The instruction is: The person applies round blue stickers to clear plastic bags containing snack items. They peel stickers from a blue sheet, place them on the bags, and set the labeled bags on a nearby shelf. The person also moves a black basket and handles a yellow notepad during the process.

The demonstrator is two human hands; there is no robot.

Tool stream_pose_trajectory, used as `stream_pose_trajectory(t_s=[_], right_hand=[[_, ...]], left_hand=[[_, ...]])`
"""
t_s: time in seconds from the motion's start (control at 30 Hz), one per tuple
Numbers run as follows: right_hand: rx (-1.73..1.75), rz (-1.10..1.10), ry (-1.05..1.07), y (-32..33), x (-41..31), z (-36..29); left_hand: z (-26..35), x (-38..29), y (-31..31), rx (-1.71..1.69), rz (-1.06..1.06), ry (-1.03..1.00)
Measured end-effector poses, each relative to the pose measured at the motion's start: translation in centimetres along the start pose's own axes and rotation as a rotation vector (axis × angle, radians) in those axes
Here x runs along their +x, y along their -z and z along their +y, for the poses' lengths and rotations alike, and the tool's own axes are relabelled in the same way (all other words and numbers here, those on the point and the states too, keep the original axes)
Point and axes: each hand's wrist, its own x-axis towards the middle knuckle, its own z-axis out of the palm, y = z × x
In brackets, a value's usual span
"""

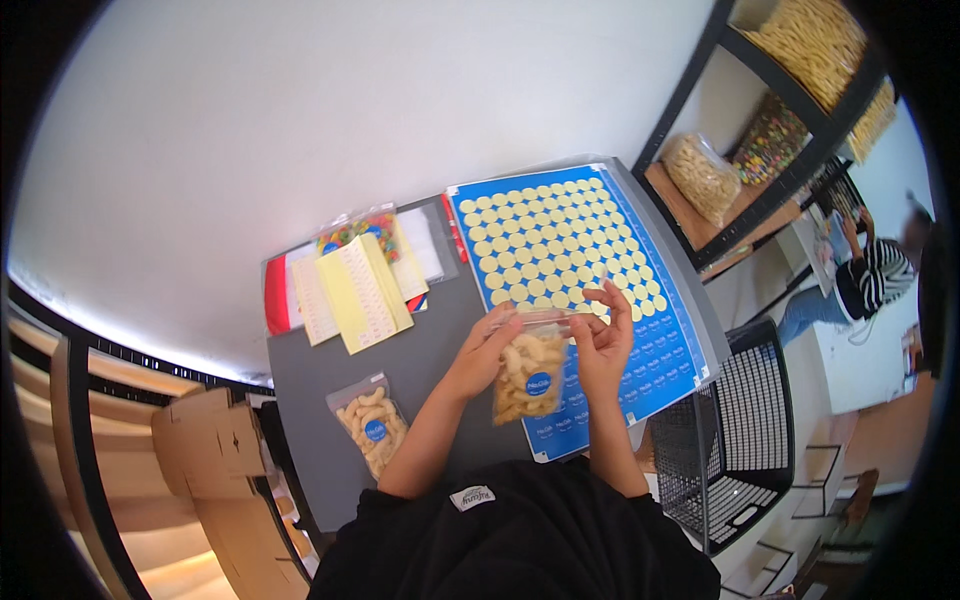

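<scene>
Both hands hold a clear zip bag of pale curved puffed snacks by its top edge, above the grey table. My left hand pinches the bag's upper left corner. On the upper right corner, my right hand grips with the thumb while its index finger is raised. A round blue sticker is on the bag's front. Behind the bag lies a blue sheet of round stickers; its upper part shows rows of pale yellow circles. Another stickered snack bag lies left of my left forearm.
Yellow label sheets partly cover a bag of colourful snacks at the table's back left. A black plastic basket stands to the right. Shelves with bulk snack bags rise behind it. Cardboard boxes are at left. A person works farther right.
</scene>
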Motion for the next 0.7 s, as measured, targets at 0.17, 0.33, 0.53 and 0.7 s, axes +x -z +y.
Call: stream_pose_trajectory(t_s=[0.17,0.33,0.53,0.7], right_hand=[[0.084,-0.124,-0.106,1.3,0.6,-0.9],[-0.027,-0.247,-0.165,1.6,1.1,-1.8],[-0.313,-0.323,-0.095,1.6,1.6,-2.4],[-0.32,-0.371,-0.176,2.1,2.1,-2.1]], left_hand=[[2.7,-0.6,-0.9,-0.124,0.001,-0.019],[1.8,-0.1,0.6,-0.114,-0.107,-0.04],[1.7,-0.3,0.2,-0.082,-0.034,0.013],[1.7,-0.4,0.5,-0.083,-0.106,0.026]])
